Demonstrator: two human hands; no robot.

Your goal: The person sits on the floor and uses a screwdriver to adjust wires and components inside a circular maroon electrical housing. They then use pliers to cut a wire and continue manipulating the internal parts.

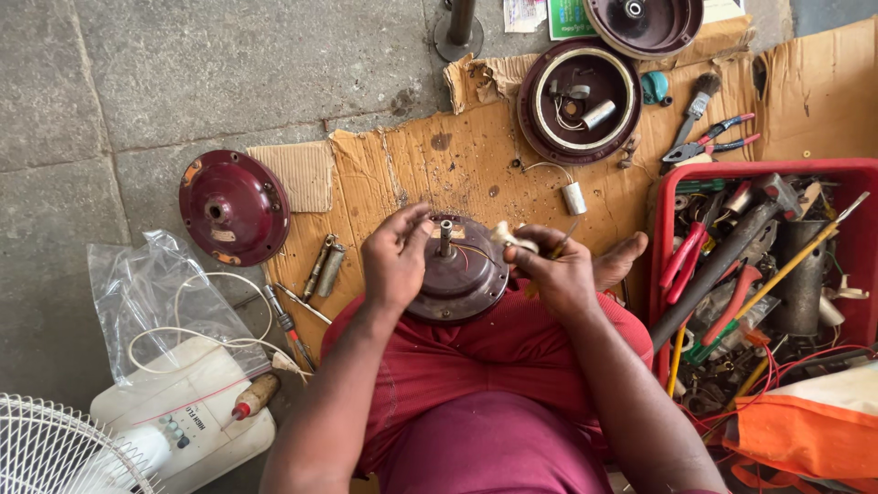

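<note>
On lap, centre: fan motor (457,274), shaft upright toward camera. Left hand (395,256) clamped on its left rim; right hand (549,265) pinching pale wire ends (510,236), probably. Red tool crate (855,183) crowds right; cardboard (412,165) far side open.

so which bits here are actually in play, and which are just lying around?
In play: left hand on the round motor housing; right hand pinching a pale wire end.

Lying about: maroon cover, open motor shell, pliers, brush, red tool crate, screwdrivers, white fan base.
</note>
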